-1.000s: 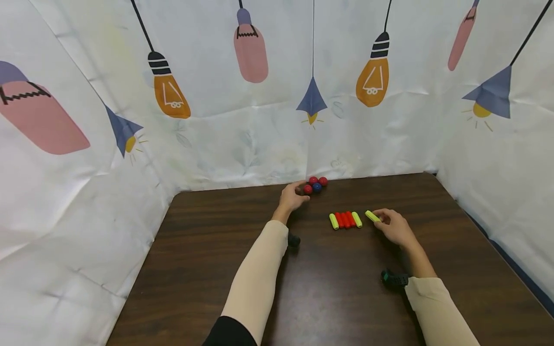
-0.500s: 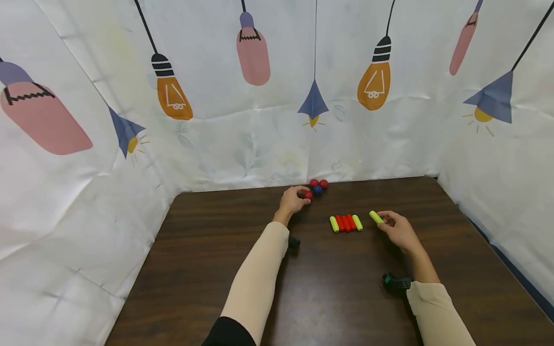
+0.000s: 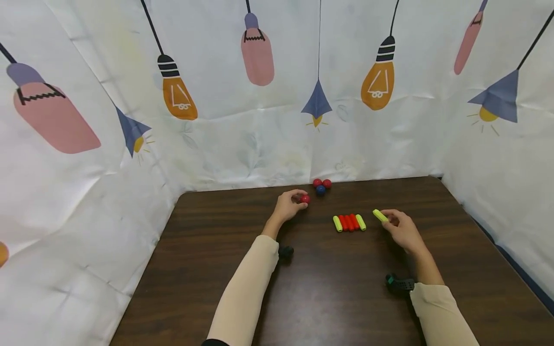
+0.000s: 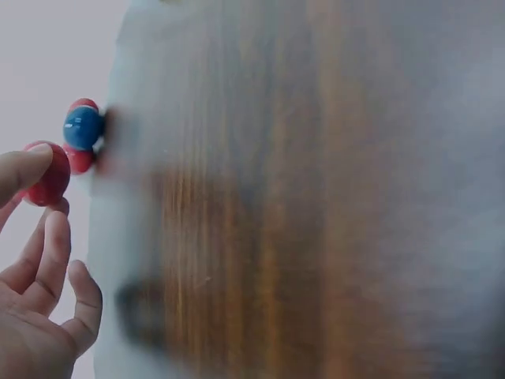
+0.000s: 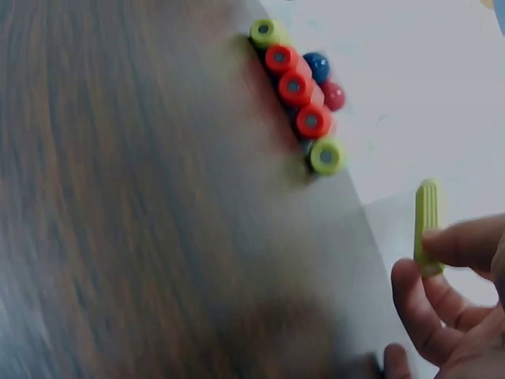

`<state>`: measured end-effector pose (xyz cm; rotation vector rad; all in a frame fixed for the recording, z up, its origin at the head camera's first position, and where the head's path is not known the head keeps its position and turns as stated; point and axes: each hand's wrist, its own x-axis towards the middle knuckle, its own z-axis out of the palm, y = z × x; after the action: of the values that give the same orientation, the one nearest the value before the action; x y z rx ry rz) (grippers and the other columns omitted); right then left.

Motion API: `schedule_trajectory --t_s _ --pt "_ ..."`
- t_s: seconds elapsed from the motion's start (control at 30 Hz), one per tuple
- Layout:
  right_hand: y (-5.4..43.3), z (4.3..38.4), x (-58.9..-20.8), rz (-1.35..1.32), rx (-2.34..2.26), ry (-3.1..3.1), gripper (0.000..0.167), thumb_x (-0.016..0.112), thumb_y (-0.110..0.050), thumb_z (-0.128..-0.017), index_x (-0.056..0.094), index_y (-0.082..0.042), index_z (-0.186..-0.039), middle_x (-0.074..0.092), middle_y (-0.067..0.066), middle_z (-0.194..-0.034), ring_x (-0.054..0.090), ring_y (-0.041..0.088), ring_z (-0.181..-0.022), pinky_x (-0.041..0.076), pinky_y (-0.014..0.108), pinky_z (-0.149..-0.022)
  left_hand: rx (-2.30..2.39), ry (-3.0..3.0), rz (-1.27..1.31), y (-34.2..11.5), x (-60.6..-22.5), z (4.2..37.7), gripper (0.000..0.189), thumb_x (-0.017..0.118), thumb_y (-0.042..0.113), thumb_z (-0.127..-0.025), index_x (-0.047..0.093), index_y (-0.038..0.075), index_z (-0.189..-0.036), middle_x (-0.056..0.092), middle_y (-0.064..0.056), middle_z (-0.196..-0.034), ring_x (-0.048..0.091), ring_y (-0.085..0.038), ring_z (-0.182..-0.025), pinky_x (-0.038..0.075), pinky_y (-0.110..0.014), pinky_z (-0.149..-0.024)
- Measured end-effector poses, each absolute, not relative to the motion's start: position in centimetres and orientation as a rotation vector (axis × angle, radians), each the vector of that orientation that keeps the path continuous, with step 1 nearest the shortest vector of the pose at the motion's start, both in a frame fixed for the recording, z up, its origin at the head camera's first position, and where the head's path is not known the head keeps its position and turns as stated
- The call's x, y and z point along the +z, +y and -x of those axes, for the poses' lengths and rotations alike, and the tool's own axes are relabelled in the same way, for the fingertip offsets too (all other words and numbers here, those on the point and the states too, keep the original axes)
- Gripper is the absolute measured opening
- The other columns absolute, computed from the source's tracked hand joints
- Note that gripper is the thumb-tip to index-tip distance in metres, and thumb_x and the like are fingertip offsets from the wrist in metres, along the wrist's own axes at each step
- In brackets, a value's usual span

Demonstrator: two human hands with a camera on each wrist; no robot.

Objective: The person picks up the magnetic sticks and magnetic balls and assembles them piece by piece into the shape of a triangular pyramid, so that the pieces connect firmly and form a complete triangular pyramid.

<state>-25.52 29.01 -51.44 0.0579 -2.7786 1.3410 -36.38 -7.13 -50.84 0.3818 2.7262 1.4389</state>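
Observation:
My left hand (image 3: 287, 205) pinches a red ball (image 4: 52, 175) between thumb and fingers, near the far edge of the table. Just beyond it to the right, a blue ball (image 3: 320, 190) sits in front of two other red balls (image 3: 317, 182). My right hand (image 3: 402, 229) holds a ridged yellow-green rod (image 5: 427, 225) by one end, thumb against fingers. To the left of that hand lies a row of short rods: three red rods (image 3: 348, 222) side by side, with a yellow-green rod (image 3: 337, 224) at the left end and another yellow-green rod (image 3: 361, 222) at the right.
The dark wood-grain table (image 3: 207, 250) reaches back to a white cloth backdrop (image 3: 216, 144) printed with lamps and bulbs. More cloth hangs along both sides. A dark device (image 3: 400, 283) is strapped at the right wrist.
My left hand has drawn a red ball away from the other balls, toward me and slightly left. The right hand still holds its rod, shifted slightly right. The head view has shifted a little.

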Motion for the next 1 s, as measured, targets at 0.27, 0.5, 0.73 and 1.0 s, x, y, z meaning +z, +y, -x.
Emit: schedule_trajectory --t_s 0.27,0.5,0.73,1.0 --pt "27.8 25.3 -50.2 -0.077 1.338 -2.734 0.037 0.061 -0.008 -0.103 0.057 0.0 -0.139 0.055 0.023 -0.114 0.057 0.032 -0.097 0.045 0.032 -0.07 1.56 2.678 -0.455 -8.0 -50.4 33.6 0.036 0.078 0.025 -0.093 0.07 0.021 -0.128 0.072 -0.006 -0.113 0.062 -0.016 -0.082 0.051 -0.029 -0.069" --pt "25.6 25.5 -49.1 -0.199 1.53 -2.658 0.04 0.061 -0.008 -0.103 0.056 0.0 -0.141 0.055 0.024 -0.116 0.07 0.025 -0.091 0.059 0.03 -0.073 1.648 2.643 -0.453 -8.8 -49.9 31.6 0.035 0.079 0.025 -0.091 0.072 0.022 -0.126 0.074 -0.004 -0.111 0.058 -0.017 -0.077 0.049 -0.028 -0.065" --pt "22.2 26.1 -48.5 -0.314 1.567 -2.665 0.035 0.062 -0.004 -0.101 0.061 -0.003 -0.136 0.053 0.022 -0.11 0.068 0.028 -0.081 0.059 0.036 -0.07 1.672 2.631 -0.47 -9.6 -49.4 30.1 0.039 0.08 0.024 -0.091 0.071 0.017 -0.128 0.075 -0.005 -0.111 0.057 -0.016 -0.076 0.048 -0.028 -0.065" --pt "18.7 26.5 -48.7 -0.473 1.609 -2.645 0.029 0.065 -0.002 -0.099 0.066 -0.002 -0.128 0.057 0.02 -0.107 0.07 0.024 -0.083 0.062 0.039 -0.073 1.645 2.635 -0.454 -10.2 -48.9 28.7 0.036 0.082 0.024 -0.089 0.073 0.022 -0.124 0.075 -0.001 -0.109 0.058 -0.016 -0.077 0.047 -0.027 -0.064"
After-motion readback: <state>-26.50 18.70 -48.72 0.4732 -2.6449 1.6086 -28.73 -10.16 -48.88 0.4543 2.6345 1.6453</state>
